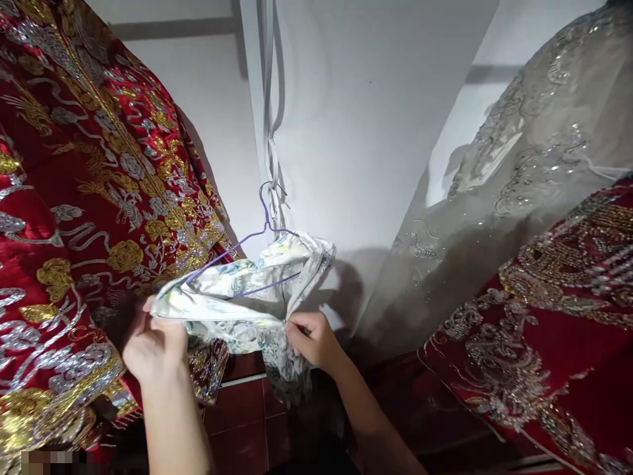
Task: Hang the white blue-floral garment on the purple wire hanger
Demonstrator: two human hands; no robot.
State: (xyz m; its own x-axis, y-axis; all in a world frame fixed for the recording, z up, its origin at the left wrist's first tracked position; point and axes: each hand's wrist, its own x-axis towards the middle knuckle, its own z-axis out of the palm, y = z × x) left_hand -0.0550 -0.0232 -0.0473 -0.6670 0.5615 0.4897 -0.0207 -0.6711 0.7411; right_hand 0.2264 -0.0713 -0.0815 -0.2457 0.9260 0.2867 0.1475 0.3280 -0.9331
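Note:
A pale floral garment hangs on a thin purple wire hanger, whose hook catches on white cords running down the white wall. My left hand pinches the garment's left edge. My right hand is closed on its bunched cloth at the lower right. Both hands reach up from below.
A red robe with gold and silver embroidery hangs close on the left. A sheer beaded grey gown and another red embroidered garment hang on the right. A white wall corner stands behind, with dark red floor tiles below.

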